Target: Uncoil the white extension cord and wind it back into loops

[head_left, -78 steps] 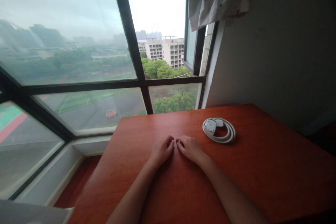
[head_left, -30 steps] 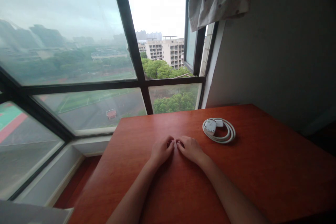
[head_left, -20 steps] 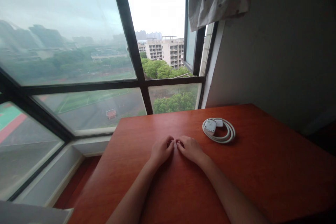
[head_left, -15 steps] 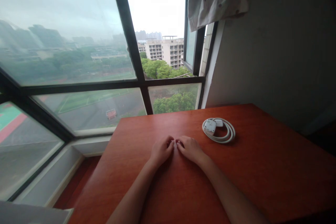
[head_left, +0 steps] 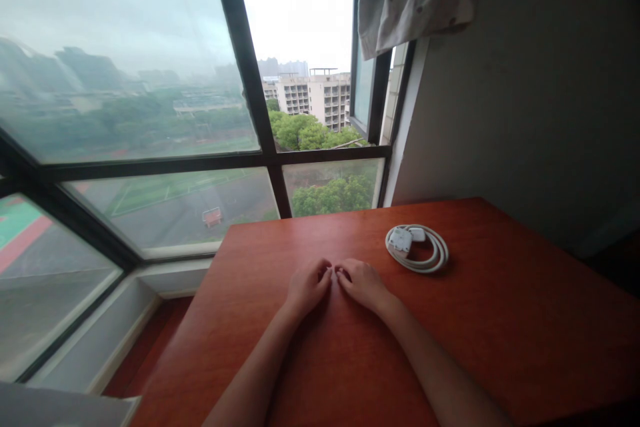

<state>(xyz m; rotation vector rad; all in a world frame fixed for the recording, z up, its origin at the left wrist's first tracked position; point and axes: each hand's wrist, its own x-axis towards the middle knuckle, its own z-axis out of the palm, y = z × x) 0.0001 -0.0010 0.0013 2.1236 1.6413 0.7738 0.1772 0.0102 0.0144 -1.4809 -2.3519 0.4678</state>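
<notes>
Counter (head_left: 510, 307), reddish-brown w/ a soft sheen, takes up the lower ctr and lower right of the frame, as I see it remotely thru the head cam. L hand (head_left: 308, 285) is just left of ctr, R hand (head_left: 362, 281) just right of it, both down on the counter, fingertips turned toward each other w/ a narrow gap btwn. Fingers on both are curled inward; palms are hidden from me, so I can't tell how far either hand is closed. Forearms (head_left: 263, 367) spread apart toward the bottom edge. Cable (head_left: 442, 252), white, lies coiled flat right of ctr, near the R hand but apart from it, farther from the L hand. Blocky plug (head_left: 401, 241) sits at the coil's left side w/ a smaller white connector (head_left: 418, 235) right beside it. Beyond the counter I get a dark window frame (head_left: 270, 157) across upper left & upper ctr, w/ a swung-open sash (head_left: 369, 93) and a pale spotted curtain (head_left: 417, 0) hanging at top, right of ctr. Bldg (head_left: 327, 97) and trees (head_left: 303, 130) show thru the opening, upper ctr. Dim wall (head_left: 525, 100) fills the upper right; a strip of red-brown floor (head_left: 150, 347) shows lower left.
</notes>
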